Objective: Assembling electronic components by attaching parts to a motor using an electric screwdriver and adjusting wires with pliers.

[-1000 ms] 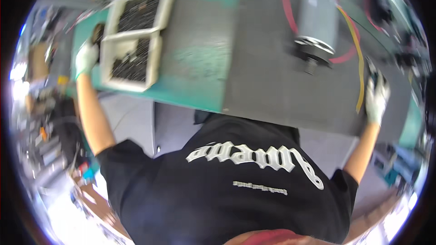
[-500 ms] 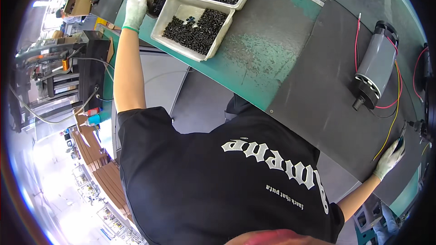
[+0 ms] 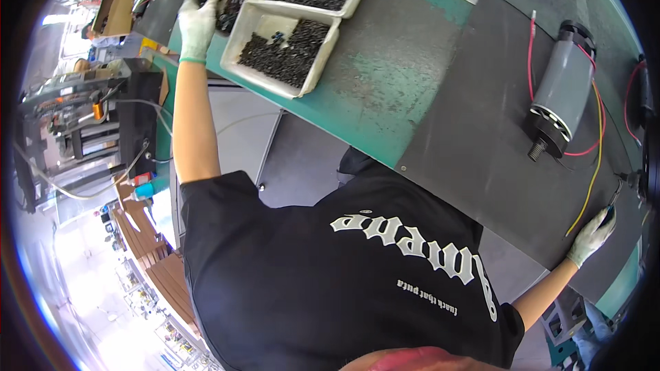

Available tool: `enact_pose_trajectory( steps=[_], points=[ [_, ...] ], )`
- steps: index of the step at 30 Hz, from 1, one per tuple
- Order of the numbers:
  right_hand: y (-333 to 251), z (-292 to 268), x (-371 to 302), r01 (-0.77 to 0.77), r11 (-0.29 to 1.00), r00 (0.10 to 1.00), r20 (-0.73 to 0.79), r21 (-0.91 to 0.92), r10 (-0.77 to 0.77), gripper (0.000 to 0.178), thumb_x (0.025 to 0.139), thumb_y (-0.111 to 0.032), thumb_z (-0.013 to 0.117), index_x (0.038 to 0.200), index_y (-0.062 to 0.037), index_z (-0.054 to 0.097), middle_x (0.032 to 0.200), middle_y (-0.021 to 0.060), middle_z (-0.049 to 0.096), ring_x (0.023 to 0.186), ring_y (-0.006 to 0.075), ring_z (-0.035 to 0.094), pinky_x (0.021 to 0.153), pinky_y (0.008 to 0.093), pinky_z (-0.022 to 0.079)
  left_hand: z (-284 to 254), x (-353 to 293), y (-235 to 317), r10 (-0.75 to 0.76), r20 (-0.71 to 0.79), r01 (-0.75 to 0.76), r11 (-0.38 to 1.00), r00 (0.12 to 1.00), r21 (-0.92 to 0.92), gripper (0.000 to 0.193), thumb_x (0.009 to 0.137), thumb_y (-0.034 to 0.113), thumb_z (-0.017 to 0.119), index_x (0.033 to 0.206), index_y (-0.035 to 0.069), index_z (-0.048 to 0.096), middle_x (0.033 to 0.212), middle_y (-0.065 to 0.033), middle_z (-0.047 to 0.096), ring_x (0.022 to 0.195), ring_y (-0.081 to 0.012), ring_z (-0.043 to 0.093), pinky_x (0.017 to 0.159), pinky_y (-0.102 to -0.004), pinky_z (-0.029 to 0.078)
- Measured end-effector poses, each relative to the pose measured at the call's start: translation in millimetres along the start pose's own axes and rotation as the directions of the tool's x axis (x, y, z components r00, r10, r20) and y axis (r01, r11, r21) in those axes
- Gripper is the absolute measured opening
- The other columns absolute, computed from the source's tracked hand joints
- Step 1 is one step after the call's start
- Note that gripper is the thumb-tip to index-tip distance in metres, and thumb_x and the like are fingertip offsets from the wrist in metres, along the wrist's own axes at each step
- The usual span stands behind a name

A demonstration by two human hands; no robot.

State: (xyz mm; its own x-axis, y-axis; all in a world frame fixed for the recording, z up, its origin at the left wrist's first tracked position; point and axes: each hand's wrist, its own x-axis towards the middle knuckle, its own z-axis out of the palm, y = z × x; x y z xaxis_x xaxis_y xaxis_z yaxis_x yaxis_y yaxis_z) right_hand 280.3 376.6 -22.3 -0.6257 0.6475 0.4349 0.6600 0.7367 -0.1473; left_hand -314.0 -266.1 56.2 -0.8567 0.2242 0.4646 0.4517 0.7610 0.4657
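My left hand [image 3: 197, 27] wears a whitish glove with a green cuff and darkened fingertips. It is beside a round bowl [image 3: 224, 27] of small dark parts at the far left of the bench. Its fingers are curled together; whatever they pinch is too small to make out. At the right, my right hand [image 3: 592, 235], also gloved, is closed around a small pliers-like tool [image 3: 617, 194] with a metal nose and dark handles. The tool points away from me, near a dark fitting at the picture's right rim. A yellow wire [image 3: 589, 196] ends just left of this hand.
Two white trays [image 3: 300, 89] hold many short black parts, beside the bowl. A grey cylindrical motor [image 3: 568, 86] with a threaded shaft and red wires lies on the dark mat [image 3: 474, 137]. A cardboard box [image 3: 122, 10] and machinery [image 3: 96, 124] are at the left.
My left hand has drawn slightly left of the bowl and nearer to me. My right hand stays at nearly the same spot with the tool. The whole view has shifted slightly.
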Motion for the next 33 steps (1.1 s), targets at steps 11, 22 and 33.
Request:
enact_pose_trajectory(
  steps=[11,22,33],
  points=[
    [-254,-106,58,0.454,0.747,0.885,-0.149,0.485,-0.441,0.049,0.079,-0.013,0.068,0.124,0.0029,0.057,0.119,0.0155,0.059,0.107,0.0257,0.054,0.095,0.0374,0.043,83,-143,394,0.117,0.300,0.300,0.023,0.947,-0.954,0.013,0.084,0.007,0.064,0.096,0.004,0.058,0.068,-0.0061,0.058,0.053,-0.0093,0.055,0.047,-0.0237,0.042],
    [-266,-131,67,0.587,0.781,0.809,-0.207,0.212,-0.551,0.049,0.070,-0.013,0.072,0.118,-0.0012,0.065,0.110,0.0130,0.062,0.100,0.0243,0.058,0.088,0.0350,0.048,67,-138,418,0.123,0.343,0.331,0.106,0.931,-0.938,0.016,0.080,0.002,0.066,0.094,0.001,0.057,0.077,-0.0085,0.062,0.065,-0.0139,0.060,0.059,-0.0265,0.048],
    [-260,-130,76,0.648,0.748,0.759,-0.199,0.146,-0.620,0.050,0.068,-0.013,0.072,0.116,-0.0020,0.066,0.113,0.0131,0.063,0.101,0.0256,0.059,0.086,0.0354,0.050,66,-139,418,0.099,0.381,0.355,0.209,0.919,-0.911,0.025,0.074,-0.012,0.065,0.092,0.002,0.054,0.081,-0.0040,0.061,0.072,-0.0088,0.059,0.065,-0.0224,0.050]
  ],
)
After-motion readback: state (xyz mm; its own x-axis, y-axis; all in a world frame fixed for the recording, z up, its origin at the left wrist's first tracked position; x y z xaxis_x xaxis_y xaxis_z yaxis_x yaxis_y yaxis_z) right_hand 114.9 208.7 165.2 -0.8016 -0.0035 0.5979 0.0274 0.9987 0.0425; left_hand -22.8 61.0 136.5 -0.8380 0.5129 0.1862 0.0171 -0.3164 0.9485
